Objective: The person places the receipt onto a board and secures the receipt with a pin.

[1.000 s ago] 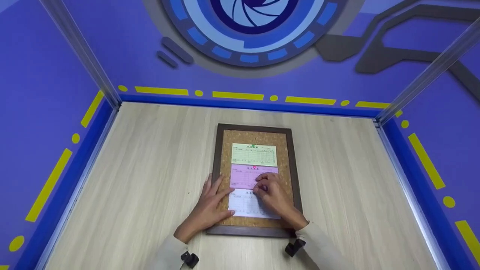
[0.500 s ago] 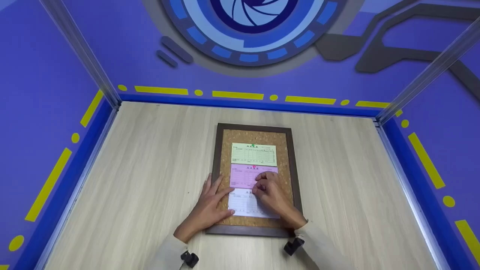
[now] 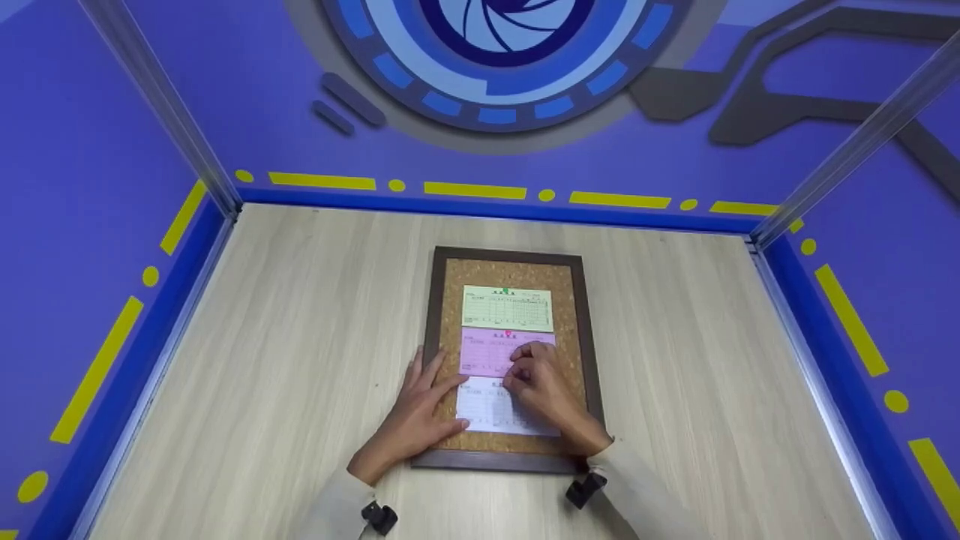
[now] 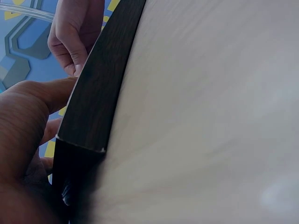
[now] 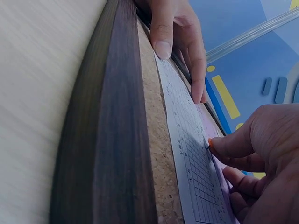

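Observation:
A framed corkboard (image 3: 456, 300) lies flat on the table. Down its middle run a green form (image 3: 506, 311), a pink form (image 3: 484, 356) and a white form (image 3: 484, 412). A green pin (image 3: 505, 290) sits at the green form's top edge, a red pin (image 3: 508, 332) at the pink one's. My right hand (image 3: 551, 394) pinches an orange push pin (image 5: 210, 143) between thumb and finger, its point at the white form's top edge. My left hand (image 3: 420, 416) rests with spread fingers on the board's left side, thumb and forefinger touching the white form's left edge.
Pale wood-grain table (image 3: 322, 315) surrounds the board. Blue printed panels (image 3: 525, 165) stand at the back and both sides, joined by metal posts (image 3: 169, 97). The board's dark frame (image 5: 124, 140) forms a raised rim near both wrists.
The right fingertips have shifted very slightly left at the white form's top edge, covering a bit more of its heading. My left hand and the forms stay in place.

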Tool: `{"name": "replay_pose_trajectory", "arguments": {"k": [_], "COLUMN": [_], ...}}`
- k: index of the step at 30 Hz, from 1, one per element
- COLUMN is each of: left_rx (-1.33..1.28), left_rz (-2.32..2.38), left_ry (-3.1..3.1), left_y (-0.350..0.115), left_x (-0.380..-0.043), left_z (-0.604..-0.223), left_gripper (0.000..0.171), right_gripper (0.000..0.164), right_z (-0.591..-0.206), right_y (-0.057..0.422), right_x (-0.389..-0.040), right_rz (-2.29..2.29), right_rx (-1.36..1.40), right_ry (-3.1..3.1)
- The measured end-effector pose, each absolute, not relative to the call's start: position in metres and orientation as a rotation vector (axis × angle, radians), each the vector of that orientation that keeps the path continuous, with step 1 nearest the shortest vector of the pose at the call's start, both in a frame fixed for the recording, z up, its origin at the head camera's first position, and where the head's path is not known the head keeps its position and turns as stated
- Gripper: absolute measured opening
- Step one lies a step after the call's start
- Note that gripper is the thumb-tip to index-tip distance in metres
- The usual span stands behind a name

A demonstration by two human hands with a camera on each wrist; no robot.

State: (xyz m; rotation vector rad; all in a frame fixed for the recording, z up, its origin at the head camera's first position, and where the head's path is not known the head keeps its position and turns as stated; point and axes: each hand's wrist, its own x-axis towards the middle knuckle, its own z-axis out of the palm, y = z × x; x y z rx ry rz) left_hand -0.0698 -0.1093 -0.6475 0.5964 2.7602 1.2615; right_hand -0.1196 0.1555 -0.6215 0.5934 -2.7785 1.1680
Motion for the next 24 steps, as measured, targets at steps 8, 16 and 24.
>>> {"name": "replay_pose_trajectory", "arguments": {"k": [8,16,24], "left_rx": [0.605,0.588,0.589], "left_rz": [1.242,1.224,1.226], "left_ry": [2.770,2.761,2.777], "left_y": [-0.1092,-0.1081,-0.1090], "left_x": [-0.0704,-0.0708,-0.0710], "left_z": [-0.6484,-0.6484,-0.6496], "left_gripper": [0.068,0.069,0.070], "right_gripper": [0.013,0.017,0.021], "right_z": [-0.6220,-0.6205,-0.6183], "right_y": [0.1556,0.1556,0.1537], "right_x": [-0.1219,-0.1223,-0.1212], "right_rz": [1.155,1.156,1.117], "right_rx": [0.594,0.518,0.504], "right_ry": [-2.756,-2.821,-2.855]}}
